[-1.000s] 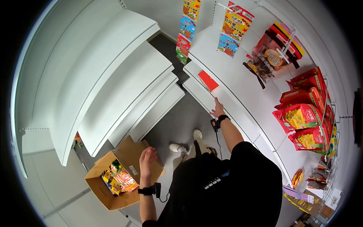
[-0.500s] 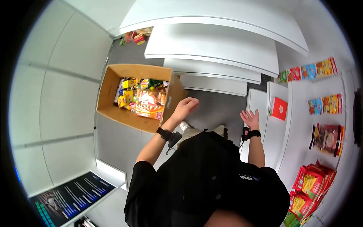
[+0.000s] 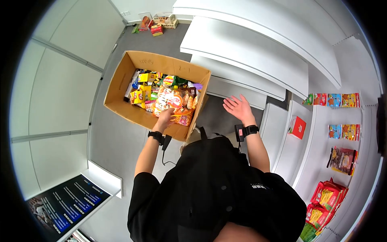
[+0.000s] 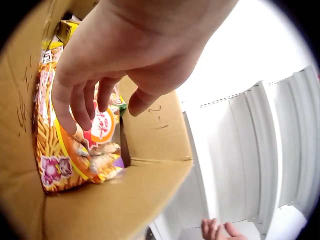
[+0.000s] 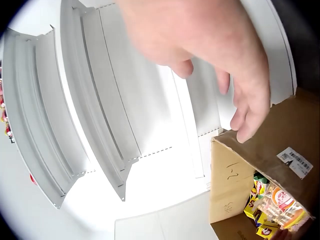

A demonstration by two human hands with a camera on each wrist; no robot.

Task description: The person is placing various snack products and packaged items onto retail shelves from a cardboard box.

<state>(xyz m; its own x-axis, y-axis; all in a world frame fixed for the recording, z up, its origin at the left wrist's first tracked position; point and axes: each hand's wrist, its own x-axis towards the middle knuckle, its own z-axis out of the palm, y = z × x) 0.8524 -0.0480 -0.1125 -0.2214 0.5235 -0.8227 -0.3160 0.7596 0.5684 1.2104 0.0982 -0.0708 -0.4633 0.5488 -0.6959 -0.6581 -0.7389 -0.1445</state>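
My left hand reaches over the near side of a cardboard box, its fingers loosely bent above a large snack bag. In the left wrist view the thumb stands apart from the fingers, which overlap the orange-and-white bag without closing round it. Yellow snack packs and a green bag lie beside it in the box. To the right of the box, my right hand is held in the air, palm up and fingers spread, with nothing in it.
White shelves rise beyond the box. On the right-hand shelving is a red box, with hanging snack packs and red bags farther right. More packages lie on the floor at the back.
The view has swung left from the right-hand shelving to the box. My left hand has moved from beside the box to over the snack bag inside; my right hand has drawn away from the lower shelf.
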